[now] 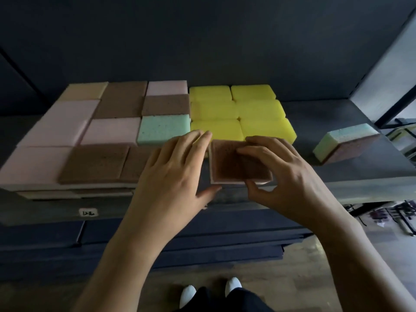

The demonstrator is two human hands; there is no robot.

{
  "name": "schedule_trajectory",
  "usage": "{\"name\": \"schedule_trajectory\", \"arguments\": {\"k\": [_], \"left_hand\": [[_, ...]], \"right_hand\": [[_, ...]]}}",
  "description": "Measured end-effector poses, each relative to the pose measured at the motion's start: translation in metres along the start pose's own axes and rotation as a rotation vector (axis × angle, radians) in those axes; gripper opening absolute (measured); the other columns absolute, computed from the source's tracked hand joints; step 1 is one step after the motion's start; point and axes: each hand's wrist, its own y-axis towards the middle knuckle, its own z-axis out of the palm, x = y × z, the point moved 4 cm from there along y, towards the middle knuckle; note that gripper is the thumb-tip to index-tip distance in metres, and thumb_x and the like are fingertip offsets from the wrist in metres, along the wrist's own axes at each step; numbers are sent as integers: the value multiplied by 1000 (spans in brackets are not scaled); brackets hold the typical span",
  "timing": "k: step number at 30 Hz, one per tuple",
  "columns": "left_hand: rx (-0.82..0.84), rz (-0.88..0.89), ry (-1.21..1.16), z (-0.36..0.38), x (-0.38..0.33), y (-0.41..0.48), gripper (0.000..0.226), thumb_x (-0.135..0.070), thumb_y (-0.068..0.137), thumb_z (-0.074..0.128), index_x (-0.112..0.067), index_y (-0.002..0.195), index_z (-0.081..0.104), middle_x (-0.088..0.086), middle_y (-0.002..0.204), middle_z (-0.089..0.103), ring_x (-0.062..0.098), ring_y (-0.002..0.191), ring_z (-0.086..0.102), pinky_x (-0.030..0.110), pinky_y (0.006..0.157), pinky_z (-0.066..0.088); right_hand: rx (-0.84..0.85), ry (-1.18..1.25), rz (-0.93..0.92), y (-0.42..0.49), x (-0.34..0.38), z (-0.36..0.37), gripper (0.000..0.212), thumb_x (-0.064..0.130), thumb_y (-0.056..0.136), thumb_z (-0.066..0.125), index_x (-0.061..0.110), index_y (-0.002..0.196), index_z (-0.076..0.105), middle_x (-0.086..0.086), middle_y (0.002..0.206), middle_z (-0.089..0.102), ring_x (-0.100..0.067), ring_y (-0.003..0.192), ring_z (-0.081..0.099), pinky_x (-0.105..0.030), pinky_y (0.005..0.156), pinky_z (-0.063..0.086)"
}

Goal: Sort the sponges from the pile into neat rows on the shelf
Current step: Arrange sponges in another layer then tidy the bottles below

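Weighing the hazards from the biggest thing down, the dark grey flat shelf board (337, 158) runs under both hands, and its front lip lies right beneath the right hand's (288, 172) thumb, so a piece set too near could tip off towards the person. Beyond and to the left of the left hand (175, 167) spreads the field of pink, brown and mint rectangular foam sponges (94, 131), packed edge to edge; a sideways shove from that wrist would likely ripple through several rows. Just past both sets of fingertips sits the block of six yellow rounded foam sponges (247, 109), and the left hand's straight, relaxed fingers lie over its nearest piece, holding nothing, so pressing forward could push that row askew. Well out to the right of the right hand lies the loose layered mint, yellow and pinkish foam sponge (346, 143), skewed and unsorted. Between the hands is the brown-topped square foam sponge with a pale rim (231, 167), pinched by the right hand, fingers curled on top and thumb at its near edge; whether it rests flat is blurred. Soft foam squeezed like this may spring crooked on release.
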Motion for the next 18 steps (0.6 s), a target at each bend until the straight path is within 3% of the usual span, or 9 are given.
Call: {"name": "schedule_trajectory", "arguments": {"k": [4, 12, 18], "left_hand": [[-5, -44, 35, -4, 16, -13, 88, -54, 71, 66, -7, 142, 43, 8, 139, 50, 26, 125, 47, 35, 105, 28], [31, -37, 64, 3, 34, -26, 85, -54, 69, 65, -8, 138, 48, 9, 137, 50, 29, 126, 48, 45, 108, 35], [24, -51, 89, 8, 44, -31, 81, -33, 67, 82, -11, 138, 49, 7, 140, 49, 29, 129, 46, 46, 106, 35]], "right_hand": [[37, -11, 0, 3, 1, 16, 52, 31, 83, 67, 18, 132, 57, -2, 137, 51, -21, 127, 46, -40, 96, 50], [68, -3, 55, 4, 6, 37, 50, 36, 83, 58, 23, 131, 57, 3, 135, 51, -20, 122, 49, -42, 88, 53], [47, -45, 49, 3, 11, 48, 46, 30, 86, 54, 21, 131, 60, 0, 139, 54, -20, 135, 43, -37, 107, 41]]}}
